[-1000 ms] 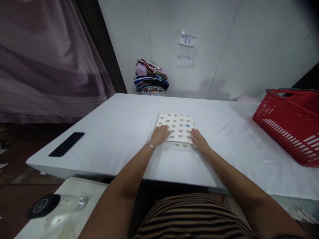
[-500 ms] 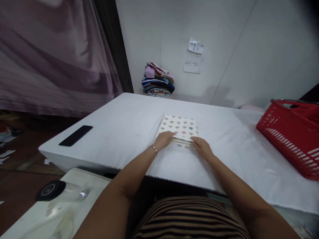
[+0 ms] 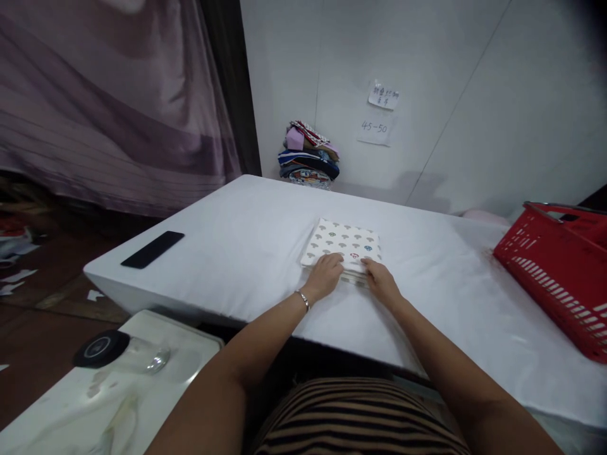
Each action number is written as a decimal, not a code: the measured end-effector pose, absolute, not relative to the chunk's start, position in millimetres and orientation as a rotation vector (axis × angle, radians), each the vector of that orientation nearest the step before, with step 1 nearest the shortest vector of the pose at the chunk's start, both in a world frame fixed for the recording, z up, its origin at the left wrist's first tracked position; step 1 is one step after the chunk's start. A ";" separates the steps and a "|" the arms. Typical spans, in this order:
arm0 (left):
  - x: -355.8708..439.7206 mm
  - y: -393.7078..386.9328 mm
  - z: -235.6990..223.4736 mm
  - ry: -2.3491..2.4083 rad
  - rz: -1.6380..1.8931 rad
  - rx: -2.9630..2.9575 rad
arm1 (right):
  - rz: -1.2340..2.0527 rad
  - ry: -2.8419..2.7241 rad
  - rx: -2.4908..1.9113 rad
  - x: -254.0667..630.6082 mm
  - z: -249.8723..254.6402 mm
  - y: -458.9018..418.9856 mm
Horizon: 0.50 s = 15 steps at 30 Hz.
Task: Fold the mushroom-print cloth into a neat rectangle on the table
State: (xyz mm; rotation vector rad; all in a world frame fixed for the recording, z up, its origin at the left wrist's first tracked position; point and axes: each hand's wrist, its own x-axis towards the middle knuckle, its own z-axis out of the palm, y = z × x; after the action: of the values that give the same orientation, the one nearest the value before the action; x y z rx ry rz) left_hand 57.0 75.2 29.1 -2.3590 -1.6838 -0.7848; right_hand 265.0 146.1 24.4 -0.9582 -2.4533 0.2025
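A folded white cloth (image 3: 342, 240) printed with grey mushroom shapes, and a few coloured ones, lies flat on the white-covered table (image 3: 246, 253). Its layers show along the near edge. My left hand (image 3: 325, 275), with a silver bracelet at the wrist, grips that near edge left of its middle, fingers curled over the top. At the near right corner my right hand (image 3: 382, 281) pinches the same edge, the thumb side on top. Fingers under the layers are hidden.
A black phone (image 3: 152, 249) lies on the table's left. A red plastic basket (image 3: 559, 272) stands at the right edge. Folded fabrics (image 3: 308, 158) are stacked by the wall. Lower left, a clear jar with a black lid (image 3: 102, 348) lies on a white surface.
Both hands lay flat with fingers spread on the cloth; they have since drawn to its near edge and closed on it. The view has shifted left, so everything appears further right.
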 end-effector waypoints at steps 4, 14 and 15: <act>62.7 76.6 27.2 -1.684 -0.724 -2.339 | 0.142 -2.482 -0.898 262.7 25.0 147.2; 58.3 80.2 27.9 -1.641 -0.607 -2.399 | -0.141 -2.693 -0.964 271.8 35.4 135.8; 58.1 80.9 27.1 -1.641 -0.614 -2.397 | -0.152 -2.688 -0.983 273.2 35.3 135.2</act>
State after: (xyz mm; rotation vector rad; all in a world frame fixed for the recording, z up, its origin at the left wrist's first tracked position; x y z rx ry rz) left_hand 58.1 80.9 27.1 -2.3972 -1.6409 -0.6142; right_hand 273.2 135.2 35.3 -0.9832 -2.6878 -0.1516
